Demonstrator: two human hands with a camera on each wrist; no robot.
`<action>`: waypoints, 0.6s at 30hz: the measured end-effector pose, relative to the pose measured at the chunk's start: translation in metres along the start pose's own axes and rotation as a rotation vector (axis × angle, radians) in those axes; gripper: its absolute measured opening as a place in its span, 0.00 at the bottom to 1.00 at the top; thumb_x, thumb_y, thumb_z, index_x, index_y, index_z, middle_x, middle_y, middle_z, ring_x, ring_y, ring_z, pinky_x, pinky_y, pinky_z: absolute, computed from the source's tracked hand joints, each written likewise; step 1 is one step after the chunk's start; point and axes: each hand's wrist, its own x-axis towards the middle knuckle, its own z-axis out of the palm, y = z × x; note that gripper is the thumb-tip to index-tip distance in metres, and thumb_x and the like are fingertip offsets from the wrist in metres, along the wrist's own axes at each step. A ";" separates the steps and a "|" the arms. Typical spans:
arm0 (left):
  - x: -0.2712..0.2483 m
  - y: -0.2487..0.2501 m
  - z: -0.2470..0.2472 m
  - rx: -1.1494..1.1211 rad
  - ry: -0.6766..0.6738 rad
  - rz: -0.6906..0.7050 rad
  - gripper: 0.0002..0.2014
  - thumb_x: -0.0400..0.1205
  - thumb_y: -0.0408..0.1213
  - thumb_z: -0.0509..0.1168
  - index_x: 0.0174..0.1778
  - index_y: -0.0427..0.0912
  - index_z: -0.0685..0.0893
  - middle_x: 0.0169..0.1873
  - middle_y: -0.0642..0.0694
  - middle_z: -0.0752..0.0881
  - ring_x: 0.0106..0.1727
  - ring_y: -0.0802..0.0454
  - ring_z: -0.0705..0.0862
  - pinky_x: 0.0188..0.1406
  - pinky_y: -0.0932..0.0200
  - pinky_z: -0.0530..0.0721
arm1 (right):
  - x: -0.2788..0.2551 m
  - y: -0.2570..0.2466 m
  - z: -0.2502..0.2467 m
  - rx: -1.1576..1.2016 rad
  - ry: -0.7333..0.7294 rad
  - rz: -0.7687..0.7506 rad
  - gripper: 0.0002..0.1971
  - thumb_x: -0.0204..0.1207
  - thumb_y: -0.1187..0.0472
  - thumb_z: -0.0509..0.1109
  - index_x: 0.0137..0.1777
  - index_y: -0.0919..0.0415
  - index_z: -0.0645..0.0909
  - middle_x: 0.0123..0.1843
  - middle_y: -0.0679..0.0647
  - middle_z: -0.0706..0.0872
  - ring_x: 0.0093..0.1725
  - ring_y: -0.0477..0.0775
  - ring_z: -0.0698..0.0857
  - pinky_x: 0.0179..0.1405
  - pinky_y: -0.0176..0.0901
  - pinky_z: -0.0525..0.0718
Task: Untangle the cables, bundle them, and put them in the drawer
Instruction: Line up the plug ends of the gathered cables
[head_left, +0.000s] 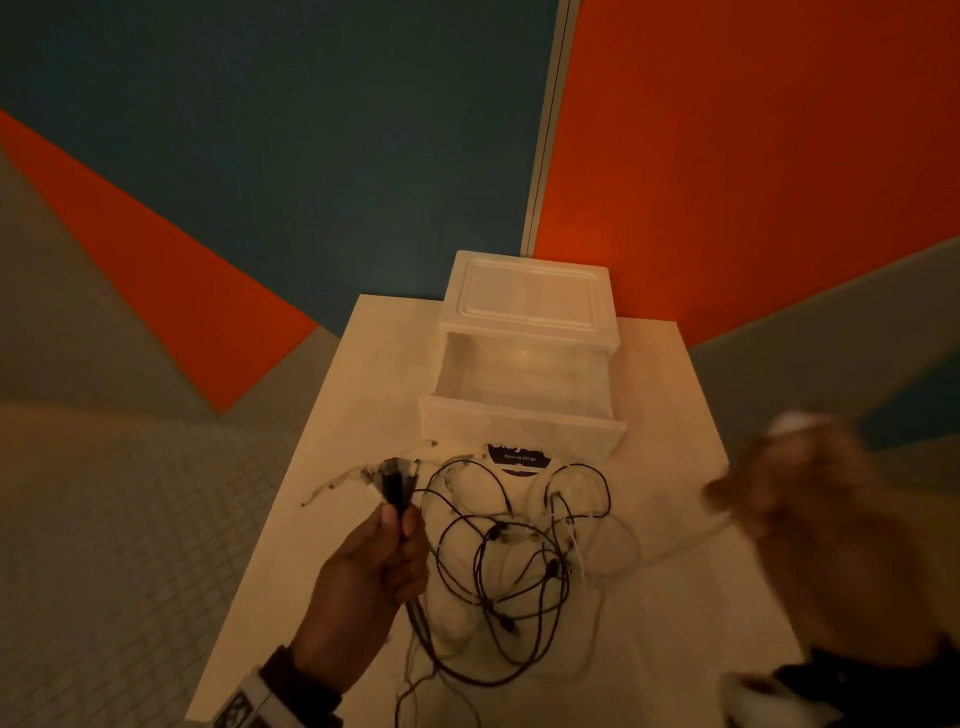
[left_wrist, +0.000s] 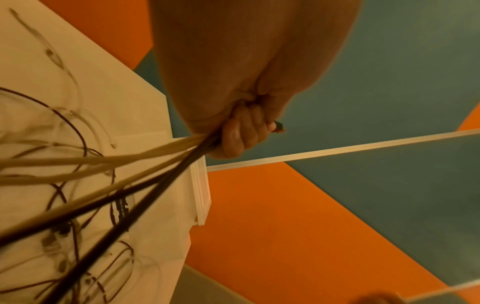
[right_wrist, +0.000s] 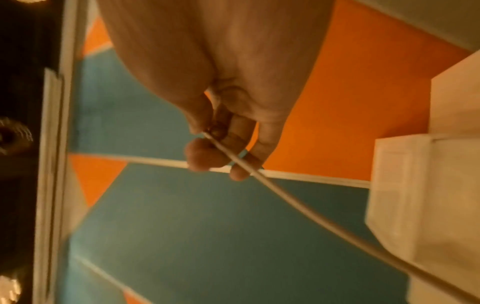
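Note:
A tangle of black and white cables (head_left: 511, 561) lies on the white table (head_left: 691, 571) in front of a clear plastic drawer unit (head_left: 527, 306), whose drawer (head_left: 519, 387) stands pulled out. My left hand (head_left: 384, 551) grips a bunch of cable ends (head_left: 395, 480), black and white, above the table's left side; in the left wrist view the fingers (left_wrist: 240, 133) curl round the cable bunch (left_wrist: 166, 162). My right hand (head_left: 810, 519), blurred, is raised at the right. In the right wrist view its fingertips (right_wrist: 205, 158) pinch one white cable (right_wrist: 285, 201).
A dark round sticker (head_left: 517, 457) lies on the table just in front of the drawer. The table stands against blue and orange wall panels (head_left: 727, 156). Tiled floor (head_left: 104, 519) lies to the left of the table.

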 end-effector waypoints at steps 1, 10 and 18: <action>0.003 -0.002 0.004 -0.009 -0.003 -0.010 0.19 0.70 0.49 0.76 0.41 0.39 0.77 0.30 0.47 0.63 0.26 0.56 0.60 0.22 0.61 0.63 | -0.003 0.010 0.014 -0.054 -0.062 0.049 0.14 0.80 0.50 0.66 0.39 0.59 0.73 0.26 0.52 0.76 0.25 0.50 0.72 0.27 0.39 0.77; 0.011 -0.016 0.041 0.128 0.093 0.033 0.12 0.82 0.40 0.62 0.50 0.34 0.80 0.30 0.46 0.66 0.30 0.52 0.60 0.31 0.54 0.58 | -0.010 0.076 0.097 -0.422 -0.379 0.221 0.06 0.83 0.64 0.63 0.45 0.55 0.77 0.39 0.49 0.84 0.32 0.49 0.83 0.35 0.39 0.82; 0.011 -0.020 0.046 0.273 0.145 0.117 0.14 0.82 0.44 0.61 0.51 0.34 0.77 0.42 0.42 0.74 0.39 0.47 0.68 0.33 0.57 0.68 | -0.015 0.097 0.124 -0.516 -0.095 0.159 0.04 0.76 0.57 0.72 0.40 0.52 0.82 0.37 0.50 0.89 0.39 0.47 0.88 0.43 0.53 0.89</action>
